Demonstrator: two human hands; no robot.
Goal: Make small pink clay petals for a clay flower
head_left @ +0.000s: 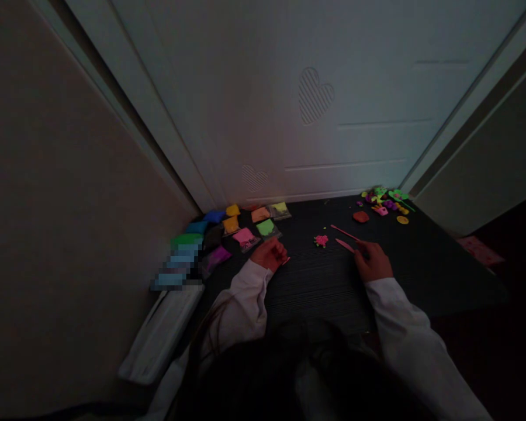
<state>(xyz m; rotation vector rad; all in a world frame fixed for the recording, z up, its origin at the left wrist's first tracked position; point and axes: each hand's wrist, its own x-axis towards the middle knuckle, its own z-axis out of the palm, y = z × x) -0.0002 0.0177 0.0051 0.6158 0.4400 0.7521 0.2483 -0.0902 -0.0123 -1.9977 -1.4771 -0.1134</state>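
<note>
My left hand (269, 255) is closed, fingers curled, with a small pink piece (287, 261), perhaps clay, at its fingertips. It is just above the dark tabletop, beside the pink clay packet (245, 238) and the green clay packet (267, 228). My right hand (374, 261) closes on a pink modelling tool (345, 245) with a flat, pointed blade directed left. A second, thinner pink tool (344, 231) reaches to the same fingers; whether it is held or lies on the table I cannot tell. Between the hands sits a small pink clay figure (321, 241) with greenish bits.
Several coloured clay packets (231, 225) lie at the left. A long white box (164, 333) is at the left edge. At the back right are colourful clay pieces (379, 199), a red lump (360, 217) and a yellow disc (402, 220). A white panel (263, 117) borders the table (315, 292).
</note>
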